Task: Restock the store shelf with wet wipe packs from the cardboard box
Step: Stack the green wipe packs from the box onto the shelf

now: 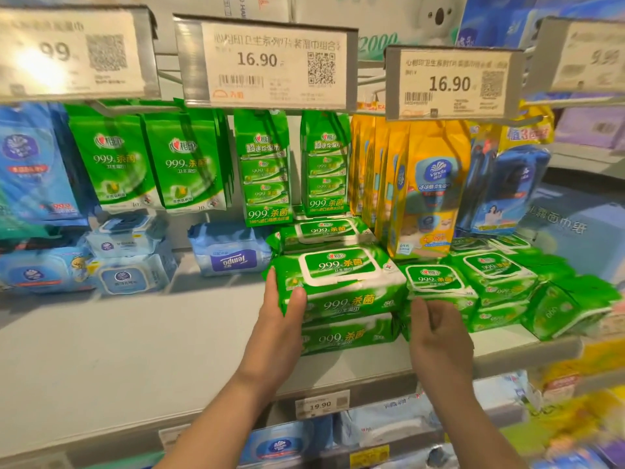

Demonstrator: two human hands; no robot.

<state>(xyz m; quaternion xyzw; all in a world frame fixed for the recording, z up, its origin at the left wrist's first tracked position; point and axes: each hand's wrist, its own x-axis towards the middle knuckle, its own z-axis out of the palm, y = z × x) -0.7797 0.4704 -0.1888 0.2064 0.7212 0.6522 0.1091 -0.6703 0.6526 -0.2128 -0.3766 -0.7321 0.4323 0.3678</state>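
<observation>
A green wet wipe pack [341, 282] with a white lid lies on top of another green pack [348, 335] on the white shelf [135, 350]. My left hand [280, 319] grips the top pack's left end, thumb on its front face. My right hand [436, 330] is at the stack's right side, fingers loosely curled beside a smaller green pack [436, 282]; whether it holds anything is unclear. More green packs [324, 231] sit stacked behind. The cardboard box is out of view.
Several green packs [541, 292] crowd the shelf's right end. Blue wipe packs [233, 255] lie at the back left. Hanging green and yellow packs [426, 184] and price tags [270, 62] overhang the shelf. A lower shelf [389, 431] holds blue packs.
</observation>
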